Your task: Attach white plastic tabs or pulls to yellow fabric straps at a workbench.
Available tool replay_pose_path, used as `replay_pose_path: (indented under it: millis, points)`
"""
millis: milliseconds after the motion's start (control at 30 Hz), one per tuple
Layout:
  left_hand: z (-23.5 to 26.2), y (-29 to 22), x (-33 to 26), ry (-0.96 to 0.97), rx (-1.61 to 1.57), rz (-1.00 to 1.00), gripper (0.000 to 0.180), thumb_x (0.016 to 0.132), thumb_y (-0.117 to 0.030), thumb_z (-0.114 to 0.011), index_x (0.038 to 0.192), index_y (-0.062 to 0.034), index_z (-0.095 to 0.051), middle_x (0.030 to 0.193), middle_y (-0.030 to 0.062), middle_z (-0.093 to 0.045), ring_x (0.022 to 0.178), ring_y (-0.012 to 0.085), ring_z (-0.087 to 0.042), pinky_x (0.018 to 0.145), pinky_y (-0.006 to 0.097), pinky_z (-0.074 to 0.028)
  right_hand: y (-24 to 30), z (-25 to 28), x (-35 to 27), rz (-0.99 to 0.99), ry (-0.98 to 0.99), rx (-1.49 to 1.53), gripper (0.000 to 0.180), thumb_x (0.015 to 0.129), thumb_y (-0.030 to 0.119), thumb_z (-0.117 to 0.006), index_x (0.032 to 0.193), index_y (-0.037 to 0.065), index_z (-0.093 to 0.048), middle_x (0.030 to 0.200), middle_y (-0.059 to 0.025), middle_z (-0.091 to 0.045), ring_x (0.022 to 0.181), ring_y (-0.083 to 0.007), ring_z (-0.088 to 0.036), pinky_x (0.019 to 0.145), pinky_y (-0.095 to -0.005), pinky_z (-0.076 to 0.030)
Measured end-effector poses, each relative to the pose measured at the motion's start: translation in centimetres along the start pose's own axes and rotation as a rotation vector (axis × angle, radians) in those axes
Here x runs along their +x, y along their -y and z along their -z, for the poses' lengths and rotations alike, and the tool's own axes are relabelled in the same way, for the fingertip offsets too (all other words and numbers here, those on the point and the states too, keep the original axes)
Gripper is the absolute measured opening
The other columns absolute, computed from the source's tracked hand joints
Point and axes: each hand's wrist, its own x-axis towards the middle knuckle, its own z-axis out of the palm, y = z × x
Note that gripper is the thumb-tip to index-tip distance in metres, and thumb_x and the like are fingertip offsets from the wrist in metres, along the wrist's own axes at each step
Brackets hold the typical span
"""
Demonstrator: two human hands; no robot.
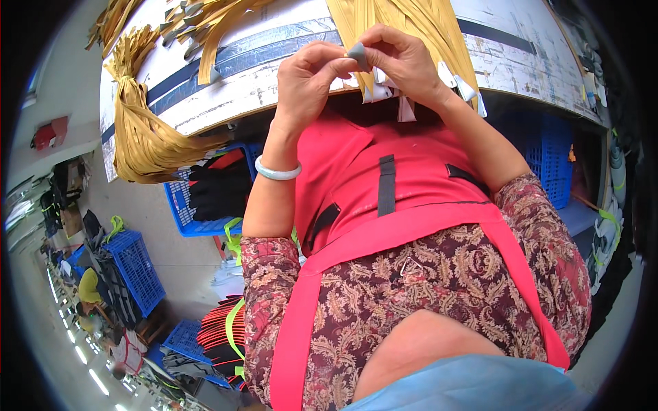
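Note:
Just above the table's front edge, my left hand (307,81) and my right hand (406,67) meet, fingers pinched. Between their fingertips is a small grey fabric piece (358,56), folded or pointed in shape; both hands grip it. My fingers partly cover it, so whether it is joined to a strap cannot be seen. Beneath and beside my right hand, long flat mustard-yellow straps (439,34) run across the table, several ending in grey-white tips (466,88) that hang over the edge. A single yellow strap (209,58) with a grey tip lies left of my left hand.
The scuffed white table (253,89) carries dark tape strips. A tied yellow strap bundle (137,130) droops off its left corner. Under the table are a blue crate (179,205) with black fabric and another blue crate (552,161). More blue crates (137,270) stand on the left floor.

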Motion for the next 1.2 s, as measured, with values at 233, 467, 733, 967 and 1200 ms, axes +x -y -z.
replay_pose_path:
  millis: [233,467,733,967,1200]
  points:
    - [-1.3,0.6,-1.2,-0.037,0.316,-0.111,0.007,0.081,0.003,-0.070,0.080,0.0003,-0.063,0.069,0.0063,-0.062,0.063,0.0121,-0.058,0.058,0.026,-0.045,0.7,0.7,0.2,-0.087,-0.021,-0.259,0.031,0.095,0.034,-0.063,0.085,0.004,-0.065,0.070,0.0034,-0.056,0.063,-0.0033,-0.049,0.054,-0.0214,-0.039]
    - [7.3,-3.1,-0.5,-0.614,0.228,-0.205,0.015,0.098,-0.012,-0.054,0.089,-0.0014,-0.061,0.076,0.0086,-0.065,0.076,0.0164,-0.066,0.065,0.030,-0.055,1.7,3.1,0.5,-0.037,-0.161,-0.094,0.027,0.099,0.028,-0.058,0.088,0.003,-0.062,0.073,0.0021,-0.055,0.068,-0.0045,-0.053,0.065,-0.0208,-0.045]
    - [5.5,0.9,-3.1,-0.329,0.361,0.061,0.013,0.090,-0.001,-0.063,0.102,-0.0026,-0.067,0.090,0.0047,-0.065,0.080,0.0135,-0.062,0.071,0.026,-0.051,0.0,4.4,-3.3,0.255,0.342,-1.182,0.017,0.081,0.016,-0.070,0.090,0.007,-0.058,0.095,-0.0094,-0.057,0.086,-0.0305,-0.059,0.074,-0.0379,-0.048]
    - [-3.0,3.1,-2.4,0.102,0.319,0.012,0.012,0.086,0.002,-0.064,0.097,0.0004,-0.068,0.088,0.0084,-0.066,0.078,0.0162,-0.064,0.070,0.026,-0.052,0.9,4.7,-3.0,-0.055,0.398,-1.038,0.017,0.081,0.014,-0.069,0.089,0.005,-0.056,0.094,-0.0090,-0.057,0.089,-0.0331,-0.058,0.074,-0.0405,-0.048]
    - [-3.5,2.5,-0.2,0.158,0.175,0.044,0.014,0.085,0.002,-0.067,0.099,0.0005,-0.069,0.098,0.0065,-0.067,0.091,0.0140,-0.063,0.082,0.026,-0.051,1.7,5.4,-2.0,-0.329,0.355,-0.369,0.011,0.089,0.011,-0.066,0.093,0.003,-0.059,0.082,-0.0033,-0.062,0.071,-0.0136,-0.062,0.066,-0.0272,-0.049]
